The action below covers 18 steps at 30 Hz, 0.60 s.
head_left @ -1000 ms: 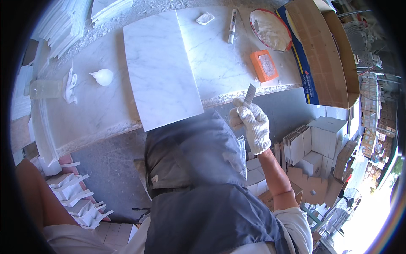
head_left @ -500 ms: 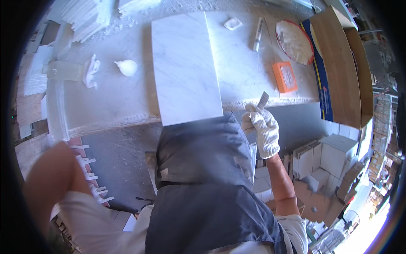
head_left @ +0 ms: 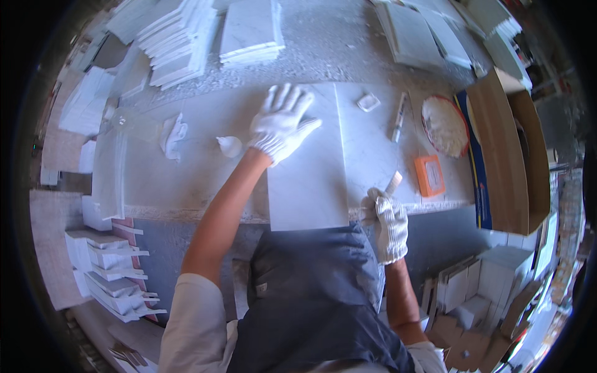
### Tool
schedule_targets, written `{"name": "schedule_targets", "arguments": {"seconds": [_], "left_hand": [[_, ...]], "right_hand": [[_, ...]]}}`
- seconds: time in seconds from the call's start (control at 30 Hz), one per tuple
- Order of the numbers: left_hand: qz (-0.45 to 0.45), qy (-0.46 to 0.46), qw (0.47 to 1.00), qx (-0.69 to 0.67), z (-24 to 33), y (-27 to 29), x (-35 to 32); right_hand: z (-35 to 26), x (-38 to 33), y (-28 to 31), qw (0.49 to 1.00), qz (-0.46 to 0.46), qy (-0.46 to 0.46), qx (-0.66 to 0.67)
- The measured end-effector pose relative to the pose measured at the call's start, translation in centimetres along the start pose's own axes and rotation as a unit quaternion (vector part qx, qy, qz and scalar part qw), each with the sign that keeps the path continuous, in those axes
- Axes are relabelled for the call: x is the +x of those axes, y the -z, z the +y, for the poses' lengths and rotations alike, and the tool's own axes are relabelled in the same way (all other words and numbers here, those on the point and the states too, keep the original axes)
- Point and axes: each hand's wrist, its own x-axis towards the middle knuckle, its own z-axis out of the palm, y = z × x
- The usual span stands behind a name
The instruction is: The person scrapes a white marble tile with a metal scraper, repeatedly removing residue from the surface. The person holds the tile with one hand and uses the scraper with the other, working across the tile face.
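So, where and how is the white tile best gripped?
I'd take the white tile by its near end, coming from the person's side: that end juts past the front of the table, so it can likely be pinched top and bottom. The left hand is spread over its far part.

Pale tile [head_left: 309, 186], flat on bench [head_left: 186, 180], small blade [head_left: 393, 182], tilted

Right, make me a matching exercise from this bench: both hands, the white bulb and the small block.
1. Left hand
2. Right hand
3. White bulb
4. Small block

A. Orange with a paler face
B. Gripping a flat tool
C. On the bench, left of the slab
D. Fingers spread over the slab

Pairs: 1-D, 2-B, 3-C, 4-A
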Motion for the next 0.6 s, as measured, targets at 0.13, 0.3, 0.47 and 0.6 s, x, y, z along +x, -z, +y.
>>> {"name": "schedule_targets", "arguments": {"seconds": [0.13, 0.3, 0.47, 0.6], "left_hand": [[-0.058, -0.084, 0.99, 0.102, 3.5, 1.0, 1.6], [-0.128, -0.291, 0.948, -0.013, 11.0, 3.8, -8.2], [-0.059, -0.256, 0.895, -0.359, 10.8, 5.9, -14.8], [0.121, 0.009, 0.951, -0.286, 7.6, 7.7, -17.2]], "right_hand": [[0.9, 0.5, -0.2, 0.999, 0.032, 0.021, -0.017], [0.1, 0.9, 1.8, 0.999, 0.003, 0.046, 0.007], [-1.1, 0.5, 2.2, 0.998, -0.035, 0.023, -0.048], [-1.4, 0.5, 0.1, 0.992, -0.088, -0.058, -0.077]]}}
